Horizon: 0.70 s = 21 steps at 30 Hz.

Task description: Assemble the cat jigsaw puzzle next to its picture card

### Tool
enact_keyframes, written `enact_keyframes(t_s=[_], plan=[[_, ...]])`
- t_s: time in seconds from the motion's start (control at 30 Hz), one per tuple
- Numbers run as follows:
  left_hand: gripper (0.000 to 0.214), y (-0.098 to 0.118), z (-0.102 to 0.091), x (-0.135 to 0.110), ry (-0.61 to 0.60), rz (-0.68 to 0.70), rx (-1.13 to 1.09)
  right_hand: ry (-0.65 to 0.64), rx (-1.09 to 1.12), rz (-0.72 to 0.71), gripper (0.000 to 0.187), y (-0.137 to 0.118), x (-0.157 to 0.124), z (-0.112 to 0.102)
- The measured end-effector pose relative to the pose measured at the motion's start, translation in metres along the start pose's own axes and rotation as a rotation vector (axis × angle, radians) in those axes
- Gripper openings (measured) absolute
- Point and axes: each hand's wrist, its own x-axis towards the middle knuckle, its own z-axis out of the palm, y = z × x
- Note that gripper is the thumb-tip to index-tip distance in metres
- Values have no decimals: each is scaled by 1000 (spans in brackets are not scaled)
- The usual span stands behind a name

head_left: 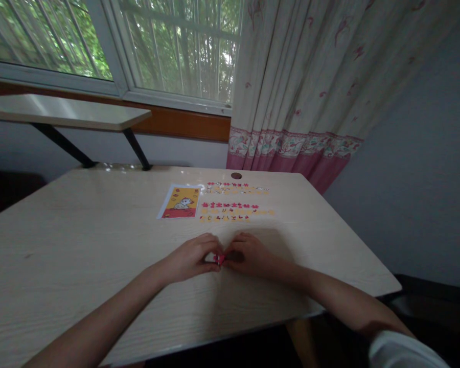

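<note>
My left hand (196,255) and my right hand (250,256) meet low over the front half of the table. Between their fingertips are small red puzzle pieces (220,259), pinched from both sides; the fingers partly cover them, so I cannot tell whether they are joined. Beyond my hands lie rows of loose puzzle pieces (230,206), red in some rows and yellow with dark marks in others. To the left of these rows, a picture sheet (181,202) shows a white bird on a yellow and red ground.
The pale wooden table (99,245) has a round dark cable hole (236,176) at its back edge. A raised shelf (65,111) on black brackets stands at the back left. A patterned curtain (287,92) hangs behind, beside a barred window (176,51).
</note>
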Motion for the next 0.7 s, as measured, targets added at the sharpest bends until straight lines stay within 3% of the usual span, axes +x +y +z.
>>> enact_keyframes(t_s=[0.4, 0.57, 0.7], plan=[[13, -1, -1, 1, 57, 23, -79, 114, 205, 180, 4, 0, 2, -4], [17, 2, 0, 5, 183, -26, -241, 132, 212, 125, 5, -4, 2, -7], [20, 4, 4, 7, 197, -111, -363, 130, 181, 40, 9, -3, 2, -2]])
